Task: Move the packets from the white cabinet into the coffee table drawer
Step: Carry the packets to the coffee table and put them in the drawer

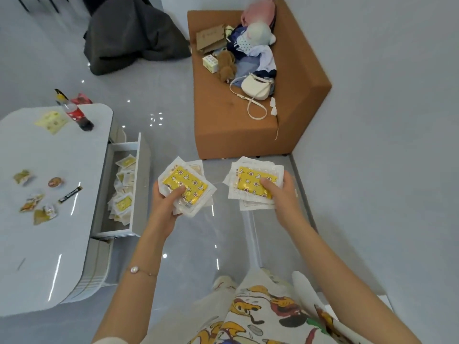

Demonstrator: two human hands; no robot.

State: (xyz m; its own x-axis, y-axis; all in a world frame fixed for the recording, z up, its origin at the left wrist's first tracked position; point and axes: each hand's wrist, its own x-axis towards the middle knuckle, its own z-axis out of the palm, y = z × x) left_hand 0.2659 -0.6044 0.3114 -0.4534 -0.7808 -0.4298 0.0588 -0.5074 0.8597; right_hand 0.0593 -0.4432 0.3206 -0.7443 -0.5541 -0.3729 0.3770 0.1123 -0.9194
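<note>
we are gripping the left stack point(192, 186) of packets in our left hand point(165, 207), thumb pressing across the yellow face of the top packet and fingers curling underneath. our right hand point(279, 194) is clamping the right stack point(253, 181) the same way. both stacks are fanning out at the edges, so the slick wrappers are probably wanting to slide; we are judging that the thumbs should be pressing firmly until each stack is resting on something.

both stacks are hanging in the air to the right of the drawer point(143, 167), the left one near its front panel, the right one well apart from it. the drawer is standing open from the side of the coffee table point(49, 244), and the loose packets point(123, 203) are already lying along its floor. the white cabinet is not showing in this view.

to do this step well, we are thinking of swinging the left stack over the front panel first, lowering it flat onto the pile and only then loosening the thumb. the right stack should be following, going wherever the pile is looking lowest, so nothing is spilling over the drawer's rim.
</note>
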